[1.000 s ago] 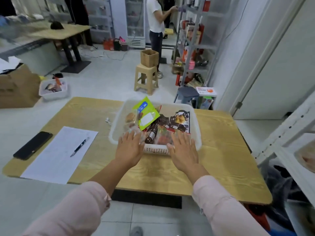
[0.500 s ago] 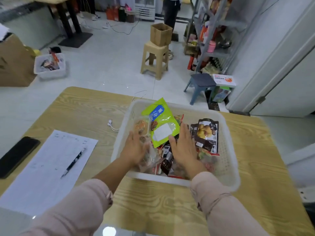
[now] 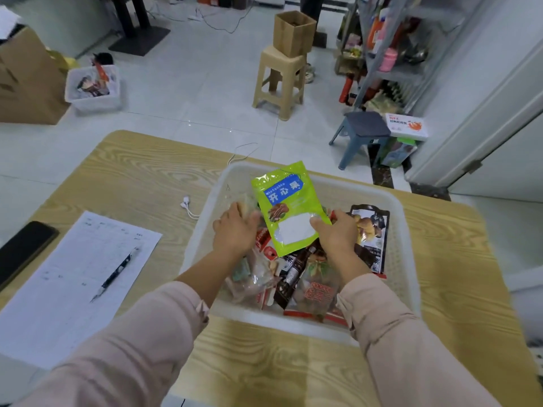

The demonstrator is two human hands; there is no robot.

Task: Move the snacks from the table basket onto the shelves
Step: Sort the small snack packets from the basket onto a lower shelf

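Observation:
A white plastic basket (image 3: 408,259) full of snack packets stands on the wooden table (image 3: 141,177). Both my hands are inside it. My right hand (image 3: 338,236) pinches the lower right edge of a green snack pouch (image 3: 282,207) with a blue label, which is tilted up above the other packets. My left hand (image 3: 235,233) curls over a clear snack packet (image 3: 245,205) at the basket's left side, its thumb close to the pouch's left edge. A black packet (image 3: 373,230) lies to the right. A metal shelf (image 3: 390,69) with goods stands at the far right.
On the table's left lie a paper sheet (image 3: 73,274), a pen (image 3: 116,273), a black phone (image 3: 23,248) and white earphones (image 3: 186,201). On the floor beyond are a beige stool (image 3: 282,77) bearing a cardboard box (image 3: 293,33), a blue stool (image 3: 364,130) and another basket (image 3: 94,89).
Both hands moved from the basket's near rim into the basket. My right hand took hold of the green pouch and my left hand closed over the clear packet. The view tilted down.

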